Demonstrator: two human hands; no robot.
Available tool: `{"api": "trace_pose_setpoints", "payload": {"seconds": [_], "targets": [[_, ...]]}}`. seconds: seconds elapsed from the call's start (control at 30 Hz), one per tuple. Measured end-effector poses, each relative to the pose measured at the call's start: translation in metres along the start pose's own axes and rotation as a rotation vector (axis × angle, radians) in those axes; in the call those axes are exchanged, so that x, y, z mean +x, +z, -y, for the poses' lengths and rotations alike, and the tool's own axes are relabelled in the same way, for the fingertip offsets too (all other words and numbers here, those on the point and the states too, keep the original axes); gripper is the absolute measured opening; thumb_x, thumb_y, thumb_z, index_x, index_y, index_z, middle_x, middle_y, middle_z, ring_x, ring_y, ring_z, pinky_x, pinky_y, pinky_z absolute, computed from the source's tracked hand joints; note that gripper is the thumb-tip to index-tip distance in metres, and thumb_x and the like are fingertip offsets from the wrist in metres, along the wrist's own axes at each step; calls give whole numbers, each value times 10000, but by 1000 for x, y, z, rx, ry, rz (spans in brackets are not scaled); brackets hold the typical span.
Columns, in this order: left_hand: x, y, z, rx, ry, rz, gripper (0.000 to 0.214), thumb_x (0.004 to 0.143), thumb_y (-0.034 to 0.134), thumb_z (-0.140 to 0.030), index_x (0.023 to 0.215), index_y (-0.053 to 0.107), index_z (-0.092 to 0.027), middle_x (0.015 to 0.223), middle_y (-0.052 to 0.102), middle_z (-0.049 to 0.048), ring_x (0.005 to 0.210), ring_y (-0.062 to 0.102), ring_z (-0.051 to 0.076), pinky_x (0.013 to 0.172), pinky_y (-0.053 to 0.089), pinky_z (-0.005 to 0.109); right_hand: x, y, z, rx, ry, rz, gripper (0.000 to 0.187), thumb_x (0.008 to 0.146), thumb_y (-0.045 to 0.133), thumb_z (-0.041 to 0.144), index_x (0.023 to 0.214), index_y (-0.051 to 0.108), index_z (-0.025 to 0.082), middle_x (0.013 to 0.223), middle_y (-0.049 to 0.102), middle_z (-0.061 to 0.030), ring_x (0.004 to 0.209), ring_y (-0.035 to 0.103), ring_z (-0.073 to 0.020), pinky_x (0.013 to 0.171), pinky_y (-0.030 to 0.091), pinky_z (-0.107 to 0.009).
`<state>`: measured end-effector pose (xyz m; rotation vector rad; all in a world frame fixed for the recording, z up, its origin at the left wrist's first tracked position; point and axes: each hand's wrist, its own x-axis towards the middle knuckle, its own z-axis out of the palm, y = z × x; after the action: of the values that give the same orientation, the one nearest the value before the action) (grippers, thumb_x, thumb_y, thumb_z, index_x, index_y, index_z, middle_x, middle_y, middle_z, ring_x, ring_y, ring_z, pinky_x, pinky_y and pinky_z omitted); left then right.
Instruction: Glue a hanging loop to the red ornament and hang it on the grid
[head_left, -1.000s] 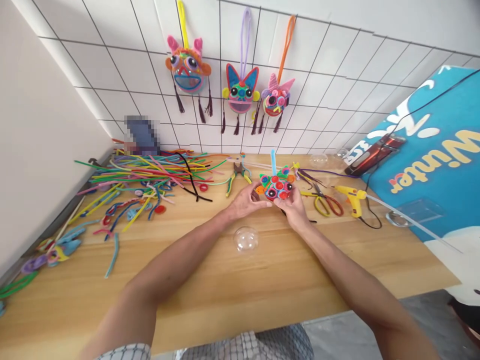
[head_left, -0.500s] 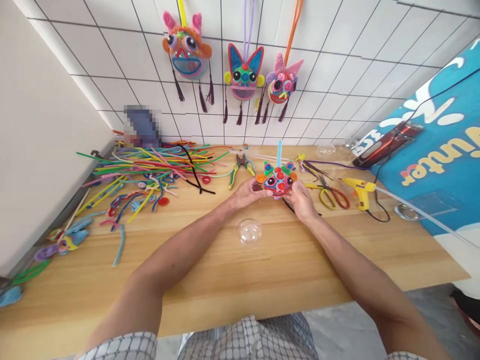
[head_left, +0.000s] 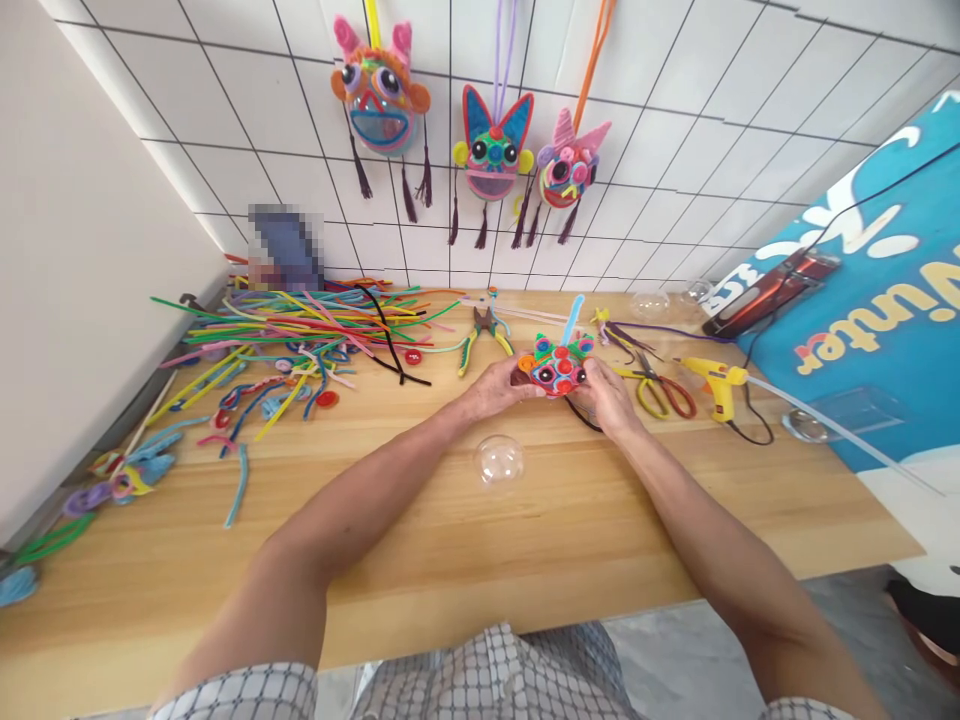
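A small colourful pipe-cleaner mask [head_left: 559, 365] with round eyes and a light blue loop on top is held just above the wooden table [head_left: 450, 560]. My left hand [head_left: 496, 388] grips its left side with curled fingers. On its right side, my right hand [head_left: 609, 395] is closed too. A clear plastic half-sphere [head_left: 499, 463] lies on the table just in front of my hands.
A heap of coloured pipe cleaners [head_left: 300, 335] covers the left of the table. Pliers [head_left: 484, 332], scissors [head_left: 660, 390] and a yellow glue gun [head_left: 716, 385] lie near my hands. Three finished masks [head_left: 487, 150] hang on the tiled wall. A blue box [head_left: 870, 340] stands at the right.
The mask has tilted slightly to the right between my hands, its blue loop now leaning right. My view has shifted a little downward over the second.
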<state>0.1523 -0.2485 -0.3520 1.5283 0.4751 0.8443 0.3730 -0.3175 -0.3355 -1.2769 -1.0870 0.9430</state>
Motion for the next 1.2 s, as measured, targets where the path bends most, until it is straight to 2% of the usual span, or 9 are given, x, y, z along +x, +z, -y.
{"api": "trace_pose_setpoints", "payload": {"seconds": [0.1, 0.17, 0.3, 0.5, 0.6, 0.73, 0.83, 1.03, 1.2], "targets": [[1, -2, 3, 30, 17, 4, 756, 734, 978, -556, 1309, 674, -171, 1147, 777, 81, 995, 742, 204, 923, 582, 310, 0, -1, 2, -74, -69, -35, 605, 802, 795, 816, 1025, 766, 254, 1145, 819, -47, 1131, 764, -297, 1041, 619, -451], [2, -4, 5, 80, 15, 4, 766, 746, 979, -518, 1352, 675, -161, 1124, 782, 86, 947, 743, 195, 875, 584, 291, -1, 0, 9, -82, -112, -29, 549, 824, 820, 737, 1086, 782, 257, 1188, 814, -53, 1183, 751, -293, 1100, 588, -453], [3, -6, 7, 138, 15, 26, 693, 813, 933, -453, 1371, 687, -124, 1052, 794, 96, 851, 739, 184, 783, 576, 267, -1, 3, 25, -61, -198, -76, 453, 858, 816, 646, 1119, 776, 278, 1208, 804, -68, 1249, 736, -277, 1109, 584, -436], [4, -5, 7, 109, 63, 52, 560, 870, 879, -413, 1321, 704, -131, 1170, 802, 127, 951, 779, 216, 852, 605, 291, 6, 6, 31, 70, -192, -105, 483, 787, 877, 658, 1033, 727, 271, 1127, 809, -70, 1067, 794, -252, 990, 642, -418], [4, -6, 7, 168, 92, 65, 463, 901, 838, -369, 1285, 720, -136, 1182, 803, 118, 961, 774, 211, 890, 611, 305, 12, 4, 27, 70, -172, -165, 505, 738, 910, 671, 940, 721, 249, 979, 797, -54, 936, 792, -232, 836, 658, -363], [3, -8, 8, 219, 50, 26, 505, 932, 785, -320, 1388, 681, -128, 1290, 776, 153, 995, 767, 214, 885, 620, 322, 22, -6, 32, 4, -152, -240, 544, 651, 951, 697, 860, 752, 236, 813, 748, -16, 804, 743, -196, 710, 621, -312], [2, -8, 9, 267, -3, -26, 536, 934, 783, -309, 1427, 669, -131, 1290, 774, 165, 1003, 757, 209, 885, 629, 335, 30, -19, 52, -72, -189, -256, 511, 654, 959, 678, 813, 757, 237, 822, 754, -14, 831, 732, -199, 722, 618, -311], [0, -7, 5, 295, -1, -38, 437, 931, 777, -370, 1293, 748, -127, 1166, 813, 134, 985, 760, 203, 900, 636, 328, 58, -49, 119, -258, -358, -337, 404, 752, 922, 566, 713, 695, 234, 753, 696, -15, 829, 704, -204, 715, 592, -314], [-1, -7, 1, 343, 10, -32, 377, 924, 756, -369, 1214, 789, -131, 1136, 828, 125, 988, 771, 216, 943, 633, 347, 86, -73, 157, -425, -405, -379, 412, 859, 834, 594, 756, 667, 232, 759, 657, -22, 815, 676, -204, 691, 560, -318]]}}
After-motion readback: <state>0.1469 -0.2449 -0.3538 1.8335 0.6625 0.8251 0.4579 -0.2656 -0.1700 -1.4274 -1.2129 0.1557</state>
